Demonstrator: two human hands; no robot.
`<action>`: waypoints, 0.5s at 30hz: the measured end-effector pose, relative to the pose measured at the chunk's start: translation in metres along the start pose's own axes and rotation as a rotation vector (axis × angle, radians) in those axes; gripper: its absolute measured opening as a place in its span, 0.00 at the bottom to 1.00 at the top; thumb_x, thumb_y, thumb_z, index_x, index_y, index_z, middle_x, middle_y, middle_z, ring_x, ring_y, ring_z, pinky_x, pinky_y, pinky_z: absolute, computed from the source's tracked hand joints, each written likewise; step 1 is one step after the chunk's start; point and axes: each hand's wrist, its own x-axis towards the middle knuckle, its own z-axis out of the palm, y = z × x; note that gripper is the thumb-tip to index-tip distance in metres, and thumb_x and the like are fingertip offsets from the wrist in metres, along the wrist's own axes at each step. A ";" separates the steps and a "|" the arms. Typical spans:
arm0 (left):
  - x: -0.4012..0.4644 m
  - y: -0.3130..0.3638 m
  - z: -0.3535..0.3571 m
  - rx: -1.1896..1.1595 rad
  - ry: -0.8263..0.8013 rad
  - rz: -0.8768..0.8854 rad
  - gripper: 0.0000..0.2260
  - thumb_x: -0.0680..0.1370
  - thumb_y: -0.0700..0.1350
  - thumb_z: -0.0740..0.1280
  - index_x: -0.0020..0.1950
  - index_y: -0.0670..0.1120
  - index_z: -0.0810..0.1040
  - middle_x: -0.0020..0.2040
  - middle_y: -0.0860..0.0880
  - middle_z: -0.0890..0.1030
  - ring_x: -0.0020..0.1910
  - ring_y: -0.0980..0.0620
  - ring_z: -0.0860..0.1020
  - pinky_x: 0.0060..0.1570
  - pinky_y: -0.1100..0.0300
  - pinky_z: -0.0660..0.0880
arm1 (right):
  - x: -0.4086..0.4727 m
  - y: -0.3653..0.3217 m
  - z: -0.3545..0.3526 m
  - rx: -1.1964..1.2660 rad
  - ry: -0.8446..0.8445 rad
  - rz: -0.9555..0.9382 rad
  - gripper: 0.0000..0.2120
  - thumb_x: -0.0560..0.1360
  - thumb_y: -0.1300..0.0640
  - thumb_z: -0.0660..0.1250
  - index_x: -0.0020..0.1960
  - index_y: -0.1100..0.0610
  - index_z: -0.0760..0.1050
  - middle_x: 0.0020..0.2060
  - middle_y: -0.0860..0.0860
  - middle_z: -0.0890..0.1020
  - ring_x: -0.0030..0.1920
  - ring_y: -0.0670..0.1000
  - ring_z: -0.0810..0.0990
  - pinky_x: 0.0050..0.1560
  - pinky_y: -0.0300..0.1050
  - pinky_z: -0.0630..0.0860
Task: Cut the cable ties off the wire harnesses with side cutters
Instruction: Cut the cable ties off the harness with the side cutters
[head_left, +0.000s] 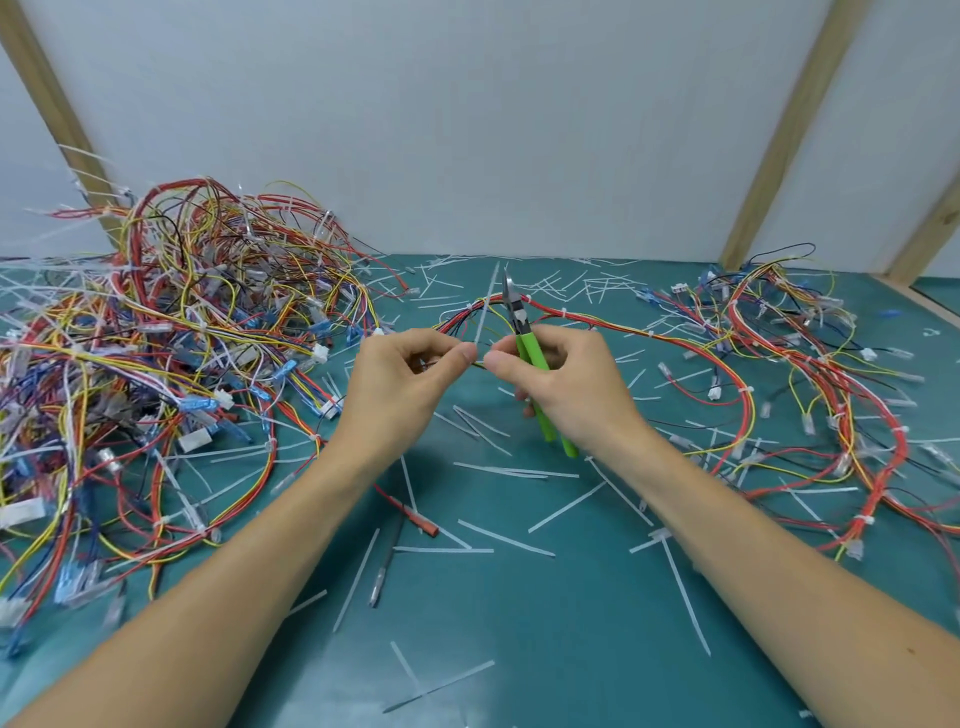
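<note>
Where hands (480, 374) meet, teal mat (519, 623) (tie-strewn), white wall (467, 130)

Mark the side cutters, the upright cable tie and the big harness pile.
side cutters (531, 349): head view, green handle.
cable tie (487, 304): head view, mid strap.
harness pile (182, 312): head view, centre of tangle.

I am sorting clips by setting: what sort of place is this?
Probably a workbench at a small workshop or assembly station. A big heap of wire harnesses lies on a green mat strewn with cut cable ties, and the right hand holds green-handled side cutters, with plain white wall panels behind.
</note>
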 end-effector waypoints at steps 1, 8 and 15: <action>0.001 -0.003 0.000 0.010 -0.013 -0.060 0.08 0.78 0.48 0.73 0.40 0.47 0.85 0.28 0.51 0.71 0.28 0.57 0.64 0.28 0.65 0.60 | 0.001 0.000 -0.001 -0.038 0.049 -0.014 0.09 0.73 0.46 0.76 0.44 0.52 0.83 0.33 0.47 0.84 0.34 0.46 0.79 0.42 0.52 0.80; 0.001 -0.012 0.000 0.020 -0.057 -0.192 0.11 0.78 0.53 0.72 0.42 0.48 0.85 0.30 0.51 0.72 0.29 0.56 0.64 0.28 0.65 0.60 | 0.009 -0.001 -0.023 -0.346 0.145 -0.269 0.19 0.76 0.44 0.74 0.65 0.50 0.81 0.49 0.49 0.81 0.48 0.44 0.78 0.54 0.31 0.70; 0.001 -0.012 -0.002 0.038 -0.031 -0.178 0.12 0.81 0.50 0.68 0.41 0.49 0.85 0.22 0.57 0.62 0.24 0.57 0.58 0.24 0.65 0.55 | 0.011 0.003 -0.029 -0.489 0.030 -0.281 0.21 0.73 0.36 0.73 0.63 0.42 0.82 0.44 0.45 0.81 0.45 0.43 0.78 0.51 0.44 0.74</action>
